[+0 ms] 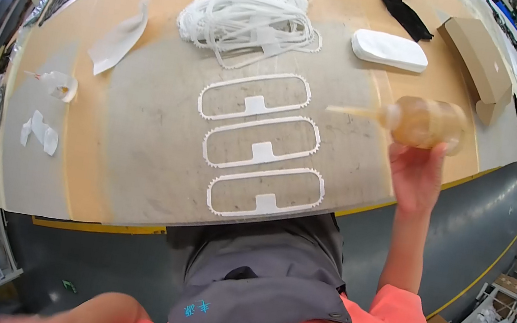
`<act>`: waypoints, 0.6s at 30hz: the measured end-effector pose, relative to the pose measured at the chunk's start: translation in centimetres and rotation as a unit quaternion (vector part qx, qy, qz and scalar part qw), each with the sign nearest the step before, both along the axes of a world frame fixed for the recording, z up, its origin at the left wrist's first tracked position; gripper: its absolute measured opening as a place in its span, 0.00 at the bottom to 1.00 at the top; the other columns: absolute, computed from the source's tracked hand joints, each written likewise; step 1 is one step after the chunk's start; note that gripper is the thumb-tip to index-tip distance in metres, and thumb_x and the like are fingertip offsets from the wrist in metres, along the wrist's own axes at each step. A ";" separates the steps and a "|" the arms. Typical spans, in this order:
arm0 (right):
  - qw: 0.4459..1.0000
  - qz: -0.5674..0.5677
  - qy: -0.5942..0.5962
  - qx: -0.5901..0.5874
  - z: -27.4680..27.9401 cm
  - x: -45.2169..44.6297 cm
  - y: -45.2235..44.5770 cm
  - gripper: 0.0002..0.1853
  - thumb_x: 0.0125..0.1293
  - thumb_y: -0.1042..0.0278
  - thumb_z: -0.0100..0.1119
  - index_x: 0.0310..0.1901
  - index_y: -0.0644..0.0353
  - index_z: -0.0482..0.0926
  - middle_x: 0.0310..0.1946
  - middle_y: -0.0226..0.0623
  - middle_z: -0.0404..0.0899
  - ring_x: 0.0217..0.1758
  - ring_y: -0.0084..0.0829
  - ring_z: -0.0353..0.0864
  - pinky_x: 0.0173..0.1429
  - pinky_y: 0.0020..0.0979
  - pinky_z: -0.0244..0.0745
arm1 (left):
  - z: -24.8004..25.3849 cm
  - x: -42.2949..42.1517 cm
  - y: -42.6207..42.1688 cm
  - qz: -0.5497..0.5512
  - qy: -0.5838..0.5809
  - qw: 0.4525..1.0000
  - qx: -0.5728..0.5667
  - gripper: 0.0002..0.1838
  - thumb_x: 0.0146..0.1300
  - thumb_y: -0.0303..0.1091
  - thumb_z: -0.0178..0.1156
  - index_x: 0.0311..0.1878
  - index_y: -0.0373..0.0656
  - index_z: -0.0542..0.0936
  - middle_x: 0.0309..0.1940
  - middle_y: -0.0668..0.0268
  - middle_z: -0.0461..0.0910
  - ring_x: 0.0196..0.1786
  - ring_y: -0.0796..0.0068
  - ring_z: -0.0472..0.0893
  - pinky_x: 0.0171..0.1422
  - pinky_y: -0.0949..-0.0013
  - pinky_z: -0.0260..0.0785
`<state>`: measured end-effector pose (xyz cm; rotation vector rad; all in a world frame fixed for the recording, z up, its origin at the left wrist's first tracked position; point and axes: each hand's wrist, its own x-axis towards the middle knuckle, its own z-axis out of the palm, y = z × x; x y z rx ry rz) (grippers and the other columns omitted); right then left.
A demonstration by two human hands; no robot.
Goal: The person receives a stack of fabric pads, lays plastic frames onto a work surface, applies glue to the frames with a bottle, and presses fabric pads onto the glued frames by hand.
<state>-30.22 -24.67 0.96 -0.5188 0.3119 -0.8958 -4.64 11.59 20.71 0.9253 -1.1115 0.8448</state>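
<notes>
My right hand (414, 177) is closed around a squeeze bottle (427, 123) filled with amber liquid. The bottle lies sideways in the air above the table's right part, its long thin nozzle pointing left. Three flat white oval strips, an upper one (256, 96), a middle one (263, 142) and a lower one (265, 192), lie in a column on the table, each with toothed ends and a small tab. My left hand (16, 319) is smeared by motion at the bottom left edge, away from the table; its fingers cannot be made out.
A tangled heap of white strips (248, 16) lies farther back on the worktable (146, 136). Behind the bottle are a white padded block (390, 50), a cardboard box (477, 61) and a black cloth (403, 11). White scraps (41, 132) and a curled sheet (121, 39) lie at left.
</notes>
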 end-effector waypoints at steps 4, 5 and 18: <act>0.996 -0.019 0.085 -0.008 -0.6 3.8 1.4 0.26 0.69 0.47 0.69 0.61 0.50 0.76 0.52 0.28 0.84 0.49 0.26 0.84 0.46 0.30 0.83 | -10.4 2.8 -0.3 0.166 0.277 0.936 0.143 0.27 0.72 0.46 0.55 0.62 0.31 0.72 0.60 0.52 0.74 0.60 0.60 0.75 0.71 0.54 0.65; 0.996 -0.019 0.092 0.001 -0.8 4.2 1.4 0.25 0.69 0.47 0.69 0.61 0.50 0.76 0.52 0.28 0.84 0.49 0.26 0.84 0.46 0.30 0.83 | -12.8 2.9 -0.9 0.081 0.274 0.940 0.186 0.20 0.74 0.35 0.55 0.62 0.33 0.72 0.59 0.54 0.75 0.58 0.64 0.76 0.69 0.58 0.67; 0.961 -0.007 0.224 -0.165 -1.4 6.8 1.8 0.33 0.67 0.52 0.72 0.68 0.56 0.70 0.59 0.36 0.79 0.62 0.32 0.81 0.58 0.38 0.84 | -19.8 1.7 -8.5 0.030 0.228 0.816 0.530 0.17 0.63 0.19 0.65 0.55 0.41 0.83 0.48 0.61 0.81 0.54 0.64 0.78 0.63 0.65 0.68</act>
